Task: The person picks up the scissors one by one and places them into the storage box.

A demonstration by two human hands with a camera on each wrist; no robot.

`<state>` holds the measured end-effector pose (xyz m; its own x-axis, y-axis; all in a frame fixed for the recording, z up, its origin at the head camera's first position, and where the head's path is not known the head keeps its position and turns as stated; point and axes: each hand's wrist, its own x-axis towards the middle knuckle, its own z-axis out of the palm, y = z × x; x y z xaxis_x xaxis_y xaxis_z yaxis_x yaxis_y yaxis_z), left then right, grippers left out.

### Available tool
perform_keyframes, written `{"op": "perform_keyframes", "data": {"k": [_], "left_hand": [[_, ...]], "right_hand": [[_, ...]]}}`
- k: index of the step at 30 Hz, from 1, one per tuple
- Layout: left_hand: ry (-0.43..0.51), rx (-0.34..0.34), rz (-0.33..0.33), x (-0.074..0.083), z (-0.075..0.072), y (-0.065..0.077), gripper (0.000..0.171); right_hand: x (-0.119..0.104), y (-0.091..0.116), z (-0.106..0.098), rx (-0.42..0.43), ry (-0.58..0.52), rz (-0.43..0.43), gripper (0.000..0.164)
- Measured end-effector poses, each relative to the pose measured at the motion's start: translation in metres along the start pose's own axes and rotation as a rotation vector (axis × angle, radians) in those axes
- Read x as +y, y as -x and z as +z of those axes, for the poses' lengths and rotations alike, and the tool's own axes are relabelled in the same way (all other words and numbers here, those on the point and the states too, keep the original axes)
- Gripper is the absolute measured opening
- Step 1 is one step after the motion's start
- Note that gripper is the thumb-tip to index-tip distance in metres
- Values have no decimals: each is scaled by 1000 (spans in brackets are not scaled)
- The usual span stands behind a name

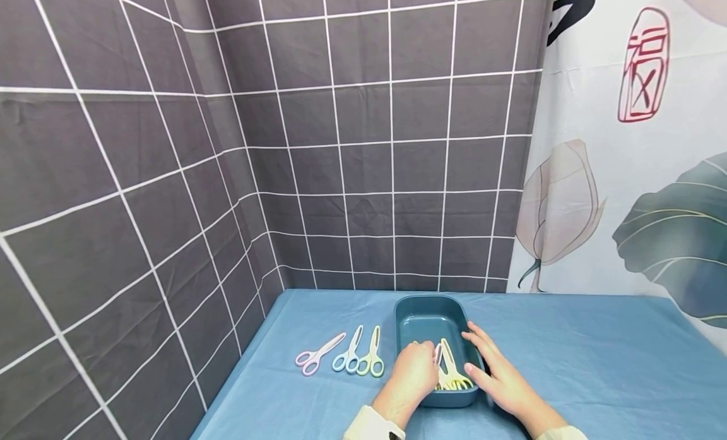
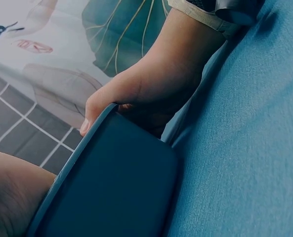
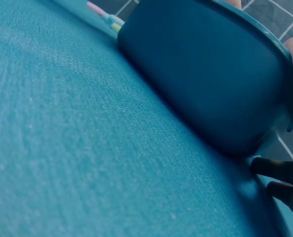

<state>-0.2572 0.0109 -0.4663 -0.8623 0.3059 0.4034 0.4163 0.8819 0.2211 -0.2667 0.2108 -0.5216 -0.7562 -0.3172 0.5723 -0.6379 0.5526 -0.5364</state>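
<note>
A deep blue rectangular box (image 1: pixel 431 306) stands on the table, holding yellow scissors (image 1: pixel 449 361) and a pink-edged pair (image 1: pixel 438 354) at its near end. Over the left rim, my left hand (image 1: pixel 411 369) reaches in beside those scissors, its knuckles bent. Its fingertips are hidden, so whether they pinch anything does not show. My right hand (image 1: pixel 502 377) holds the box's right side, the thumb over the rim and the fingers along the outer wall. In the left wrist view, this right hand (image 2: pixel 146 86) grips the corner of the box (image 2: pixel 111 173).
Left of the box, pink scissors (image 1: pixel 320 354), blue scissors (image 1: pixel 349 350) and yellow-green scissors (image 1: pixel 372 353) lie in a row on the blue tablecloth (image 1: pixel 596 364). A grey checked curtain (image 1: pixel 369 168) and a white printed cloth (image 1: pixel 579 112) hang behind the table.
</note>
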Motion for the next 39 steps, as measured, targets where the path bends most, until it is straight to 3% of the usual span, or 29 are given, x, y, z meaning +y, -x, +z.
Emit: {"op": "perform_keyframes", "data": {"k": [5,11,19,24,29,39], "left_hand": [[30,11,-1,-2,1,-2,12],[128,7,-47,-7,-1,-8,7],[289,126,-50,-26,-8,-14,5],[383,235,-52,-41,-15,-16,6],[419,306,-59,-56,-20,-19,7],[349,331,-198,-88,-23,-20,5]], "right_hand": [[-2,-1,-1,-3,-5,10,58],[0,0,-1,-16,22,25,57],[0,0,-1,-45,35,40,57],[-1,1,-1,-48,43,42,57],[-2,0,-1,-47,32,39,57],[-5,1,-3,-31,36,34,56]]}}
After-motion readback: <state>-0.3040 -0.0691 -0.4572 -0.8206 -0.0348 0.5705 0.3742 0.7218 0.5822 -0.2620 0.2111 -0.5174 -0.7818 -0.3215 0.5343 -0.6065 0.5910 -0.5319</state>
